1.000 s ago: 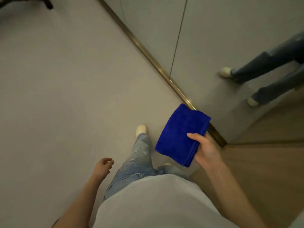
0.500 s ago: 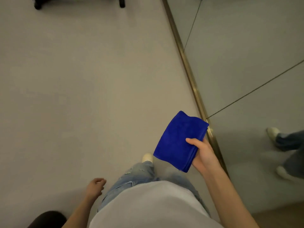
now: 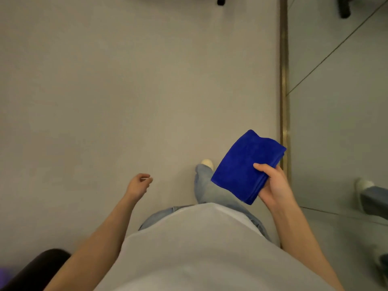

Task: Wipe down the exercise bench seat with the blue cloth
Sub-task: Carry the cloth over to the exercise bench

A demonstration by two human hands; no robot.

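Observation:
A folded blue cloth point(image 3: 245, 164) lies flat in my right hand point(image 3: 273, 183), thumb on top, at the lower right above my leg. My left hand point(image 3: 139, 182) hangs free over the grey floor, fingers loosely curled, holding nothing. The exercise bench seat cannot be made out; only a black foot point(image 3: 220, 0) of some equipment shows at the top edge.
A brass floor strip point(image 3: 283, 80) runs along the foot of a mirror wall point(image 3: 336, 122) on the right, which reflects my legs and shoes. A dark rounded object point(image 3: 37, 267) and something purple point(image 3: 6, 274) sit at the bottom left. Grey floor point(image 3: 126, 91) stretches ahead.
The view has swung so the mirror strip now runs straight up on the right. My left hand has lifted and moved forward. The cloth stays in my right hand.

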